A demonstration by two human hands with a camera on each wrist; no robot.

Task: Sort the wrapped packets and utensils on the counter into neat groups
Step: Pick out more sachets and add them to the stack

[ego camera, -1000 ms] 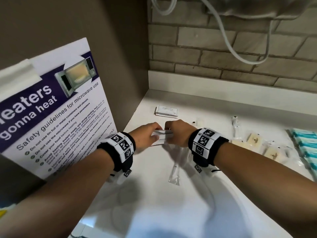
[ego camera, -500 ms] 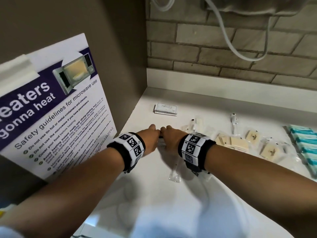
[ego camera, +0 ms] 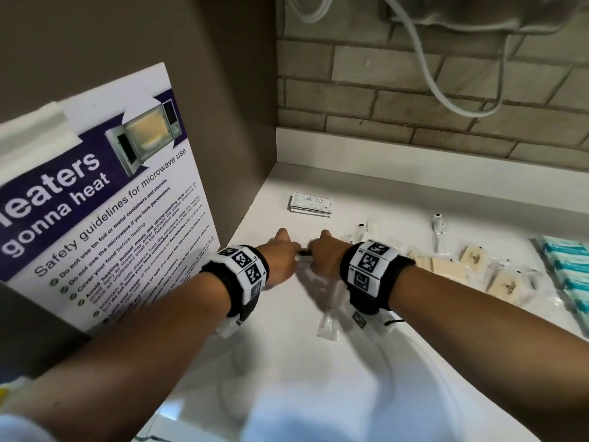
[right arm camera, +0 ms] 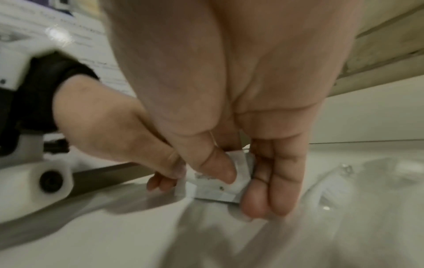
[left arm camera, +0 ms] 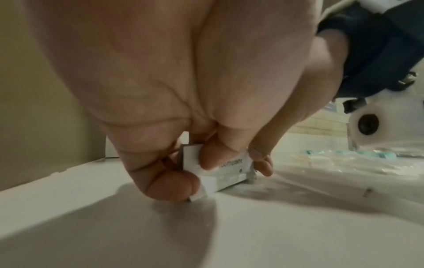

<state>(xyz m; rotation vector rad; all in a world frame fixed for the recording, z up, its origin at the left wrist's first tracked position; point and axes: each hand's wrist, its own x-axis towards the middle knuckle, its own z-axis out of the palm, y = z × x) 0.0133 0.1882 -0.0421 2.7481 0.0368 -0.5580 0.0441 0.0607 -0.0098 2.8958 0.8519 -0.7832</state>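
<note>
Packets lowered from mid-air to the counter

A second ago we held the small stack of white packets (left arm camera: 226,169) raised above the counter (ego camera: 287,362), its face showing between our hands; since then we have carried it a little farther from us and down, so its lower edge now meets the surface. Our left hand (ego camera: 280,256) and right hand (ego camera: 325,255) have turned knuckles-up over it, thumbs and fingers pinching each end, so from the head view only a thin strip shows.

My white counter (ego camera: 287,362) carries a shampoo sachet stack (ego camera: 311,203) near its back. Clear-wrapped utensils (ego camera: 328,317), tan packets (ego camera: 506,287) and teal packets (ego camera: 570,266) lie rightward.
</note>
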